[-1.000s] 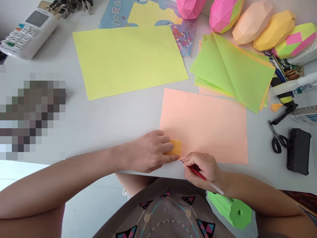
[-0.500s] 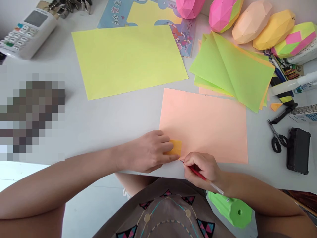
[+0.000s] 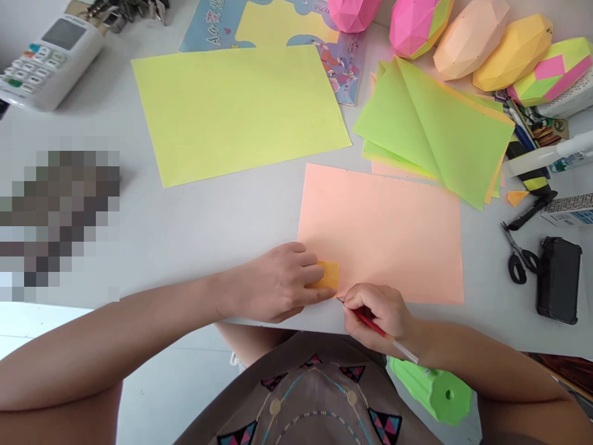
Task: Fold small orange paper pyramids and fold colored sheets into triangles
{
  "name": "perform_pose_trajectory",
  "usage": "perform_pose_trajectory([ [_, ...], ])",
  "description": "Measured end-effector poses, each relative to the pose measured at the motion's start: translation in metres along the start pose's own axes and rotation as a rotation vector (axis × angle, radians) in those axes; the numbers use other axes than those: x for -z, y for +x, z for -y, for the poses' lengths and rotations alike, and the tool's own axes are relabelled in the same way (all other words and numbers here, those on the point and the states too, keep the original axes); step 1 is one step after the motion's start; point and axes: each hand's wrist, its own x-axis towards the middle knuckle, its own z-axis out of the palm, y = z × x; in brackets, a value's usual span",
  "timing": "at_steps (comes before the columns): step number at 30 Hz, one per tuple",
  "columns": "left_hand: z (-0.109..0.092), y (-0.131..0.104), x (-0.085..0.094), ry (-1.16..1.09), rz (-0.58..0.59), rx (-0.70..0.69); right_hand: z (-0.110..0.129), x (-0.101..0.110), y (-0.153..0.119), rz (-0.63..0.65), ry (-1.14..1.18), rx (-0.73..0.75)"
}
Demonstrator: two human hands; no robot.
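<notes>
My left hand (image 3: 293,283) lies palm down over the lower left corner of a peach paper sheet (image 3: 384,228), its fingers spread and pressing on a small orange paper piece (image 3: 330,273). Most of that piece's left part is hidden under the fingers. In my right hand (image 3: 380,312) is a slim pen (image 3: 370,324) with a red grip and a clear barrel, pinched between thumb and fingers. The pen tip meets the peach sheet at the lower right corner of the orange piece, close to a left fingertip.
A yellow sheet (image 3: 241,114) lies beyond, beside fanned green sheets (image 3: 435,130). Faceted paper shapes (image 3: 471,40) line the back right. Scissors (image 3: 521,256) and a black case (image 3: 559,279) are at the right. A white card terminal (image 3: 53,62) stands at the far left.
Both hands keep their places, with the pen tip still at the corner of the orange piece. The whole view has shifted only very slightly.
</notes>
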Motion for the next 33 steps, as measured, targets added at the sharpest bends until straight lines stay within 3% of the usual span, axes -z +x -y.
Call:
perform_pose_trajectory([
  [13, 0.000, 0.000, 0.001, 0.003, -0.009, -0.002, 0.001, 0.000, 0.000, 0.003, 0.030, -0.023],
  [17, 0.001, 0.000, 0.000, -0.019, -0.023, -0.011, 0.003, 0.006, 0.004, 0.022, 0.279, -0.241],
  [22, 0.007, 0.000, -0.001, -0.050, -0.063, -0.012, -0.004, 0.014, 0.011, -0.083, 0.747, -0.555],
  [27, 0.002, -0.008, 0.002, 0.036, -0.177, 0.093, -0.008, 0.018, 0.019, -0.096, 0.974, -0.608],
  [30, -0.013, -0.017, -0.004, 0.104, -0.249, 0.161, -0.009, 0.019, 0.022, -0.107, 1.051, -0.585],
  [33, -0.033, -0.025, -0.017, 0.120, -0.244, 0.247, -0.011, 0.020, 0.023, -0.097, 1.057, -0.525],
])
